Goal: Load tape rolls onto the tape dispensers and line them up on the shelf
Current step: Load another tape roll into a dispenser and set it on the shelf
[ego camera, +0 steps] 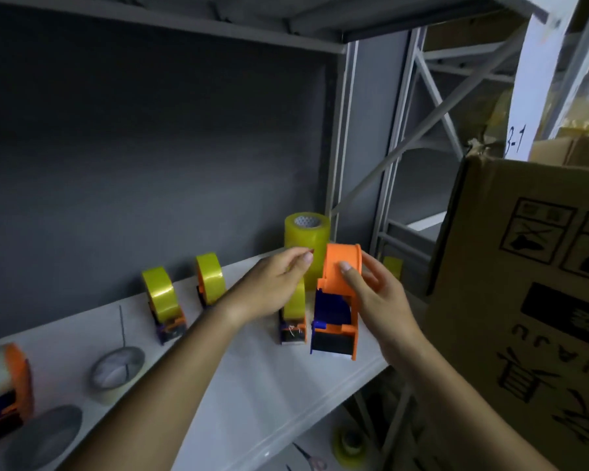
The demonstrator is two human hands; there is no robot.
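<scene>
On the white shelf my right hand grips the round drum of an empty orange and blue tape dispenser. Just left of it, my left hand curls over the yellow roll of a loaded dispenser standing on the shelf. Two more loaded dispensers with yellow tape stand in a row further left. A tall stack of yellow tape rolls stands behind my hands by the shelf post. Another orange dispenser with pale tape sits at the far left.
A pale tape roll and a grey roll lie near the shelf's front left. A big cardboard box stands close on the right. A small yellow roll sits behind my right hand. Scissors and a yellow roll lie below.
</scene>
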